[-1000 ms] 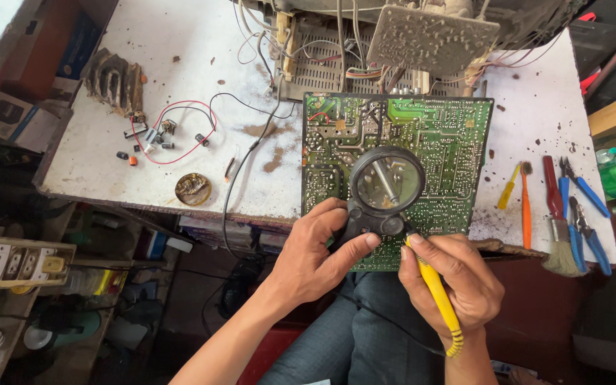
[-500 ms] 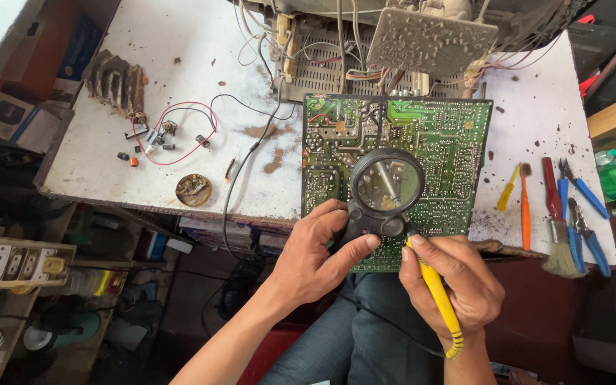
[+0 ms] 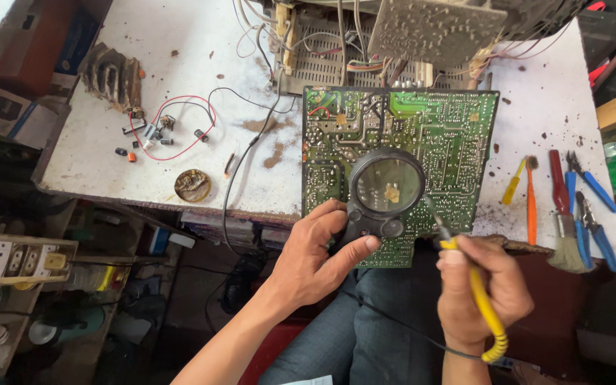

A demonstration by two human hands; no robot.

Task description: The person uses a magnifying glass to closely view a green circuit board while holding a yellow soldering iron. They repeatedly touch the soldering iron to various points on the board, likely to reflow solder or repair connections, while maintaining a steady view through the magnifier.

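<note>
The left hand (image 3: 315,260) grips the black handle of a magnifier (image 3: 386,184), thumb on one side and fingers curled round the other, and holds its round lens flat over a green circuit board (image 3: 458,135). Through the lens a small yellowish part of the board shows enlarged. The board lies at the front of a white, stained table (image 3: 108,142), its near edge jutting out over the person's lap.

The right hand (image 3: 480,292) is closed round a yellow probe (image 3: 480,303), pen fashion, with thumb and forefinger pinched near its front end. The probe's dark thin tip points up and left and ends just beside the lens rim, over the board; whether it touches the board I cannot tell. A thin black lead runs from the probe's tail across the lap.

Behind the board sits an open chassis (image 3: 336,50) with loose wires (image 3: 251,28) and a second, grey board (image 3: 436,28) tilted above it. To the right of the green board lie a yellow-handled tool (image 3: 513,182), an orange screwdriver (image 3: 530,207), a red-handled tool (image 3: 557,178), blue-handled pliers (image 3: 593,207) and a brush (image 3: 566,246), side by side on the table. To the left, well apart from the hands, lie a red wire loop (image 3: 180,125) with small parts, a round tin (image 3: 192,185) near the table edge, and a dark finned block (image 3: 112,75)
</note>
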